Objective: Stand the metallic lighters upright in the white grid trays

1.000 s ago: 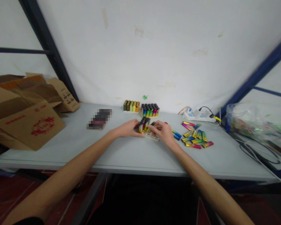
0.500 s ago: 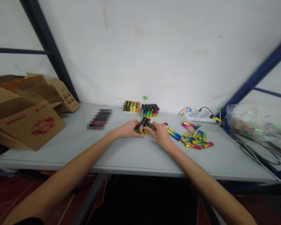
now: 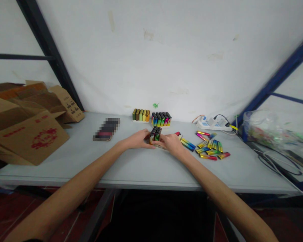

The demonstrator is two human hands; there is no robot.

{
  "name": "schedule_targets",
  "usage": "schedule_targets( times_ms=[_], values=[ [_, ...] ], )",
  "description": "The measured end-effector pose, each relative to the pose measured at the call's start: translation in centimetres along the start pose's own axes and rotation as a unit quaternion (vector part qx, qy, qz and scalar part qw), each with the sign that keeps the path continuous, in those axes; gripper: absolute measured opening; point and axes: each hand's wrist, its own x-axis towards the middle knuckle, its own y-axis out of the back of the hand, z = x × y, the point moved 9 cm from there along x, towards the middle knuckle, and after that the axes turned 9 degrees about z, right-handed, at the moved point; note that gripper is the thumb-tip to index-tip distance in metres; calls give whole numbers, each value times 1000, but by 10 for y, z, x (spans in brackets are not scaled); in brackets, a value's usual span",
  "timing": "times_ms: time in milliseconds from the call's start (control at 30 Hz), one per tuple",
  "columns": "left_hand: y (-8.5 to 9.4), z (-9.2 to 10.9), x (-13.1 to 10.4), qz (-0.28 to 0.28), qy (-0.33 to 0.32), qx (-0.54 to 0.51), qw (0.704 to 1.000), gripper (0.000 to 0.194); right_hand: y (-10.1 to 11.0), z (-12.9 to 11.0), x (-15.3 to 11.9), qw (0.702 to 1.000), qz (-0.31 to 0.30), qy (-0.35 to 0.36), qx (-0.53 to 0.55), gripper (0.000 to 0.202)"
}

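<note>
Upright lighters (image 3: 156, 134) bunched around mid-length of table (image 3: 141, 171), between front and back edges. Left hand (image 3: 138, 139) cupped at their left side, thumb and fingers spread; right hand (image 3: 172, 142) at right side, fingertips hidden, can't tell if clamped. Loose lighters (image 3: 208, 157) toward right edge. Likely light, stiff, slick-shelled; best pinched by sides, just below black tops.

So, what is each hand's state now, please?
Left hand: partly open, curved around the front upright lighters.
Right hand: beside them; grip cannot be told.
</note>
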Motion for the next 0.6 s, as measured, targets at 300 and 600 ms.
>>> schedule_targets(
  times_ms=[300, 600],
  values=[
    [2, 0, 0, -4, 12, 11, 1000, 61, 43, 104, -6, 993, 101, -23, 54, 30],
    [1, -1, 0, -7, 18, 9, 1000, 63, 14, 119, -8, 993, -31, -41, 111, 15]
  ],
)
